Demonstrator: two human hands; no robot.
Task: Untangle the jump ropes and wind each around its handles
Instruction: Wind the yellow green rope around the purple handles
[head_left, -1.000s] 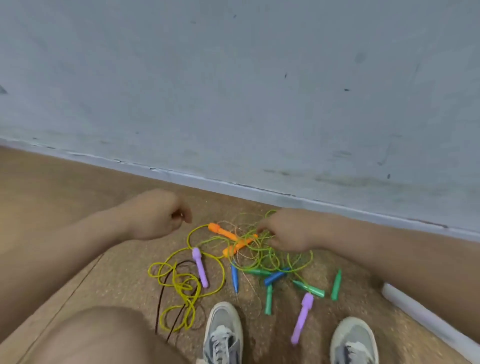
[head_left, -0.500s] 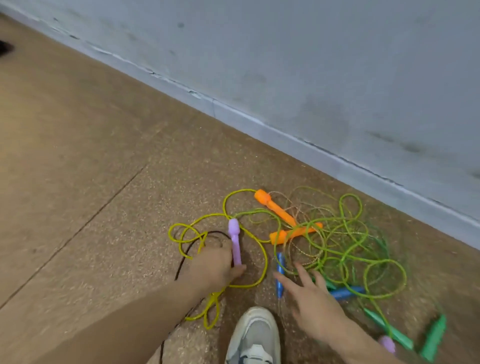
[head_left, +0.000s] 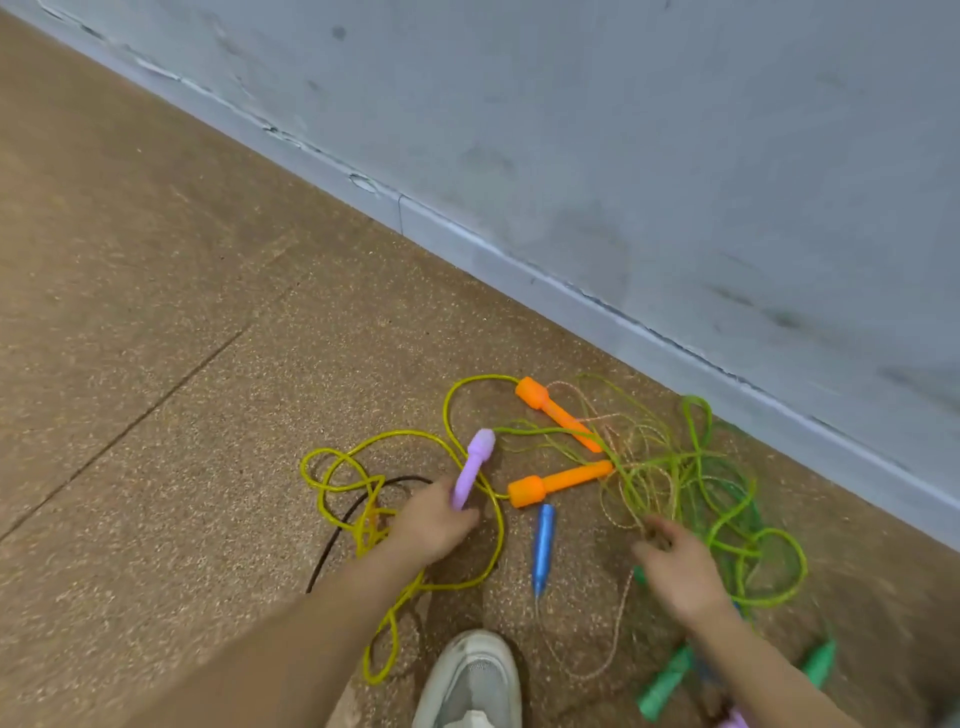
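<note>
Left hand: the fingers are curled round the lower end of a purple handle, gripping it; the handle's knobbed head points away from the person and is tilted toward the wall. Right hand: the fingertips are set at the near edge of the green rope tangle, among thin strands. Motion blur hides whether the fingers pinch a strand or only touch the strands. All of the jump ropes lie on the brown speckled floor, close to the pale baseboard. The yellow rope lies in loose loops round and beneath the left hand and forearm, with one loop reaching up to the far orange handle. The near orange handle lies just to the right of the purple handle, its narrow end pointing into the green tangle. A blue handle lies between the two hands, its tip pointing toward the person. A thin tan rope runs from the tangle toward the bottom edge. Two green handles lie beside the right forearm, both blurred. A black cord passes under the yellow loops. A grey shoe sits at the bottom edge, between the forearms.
</note>
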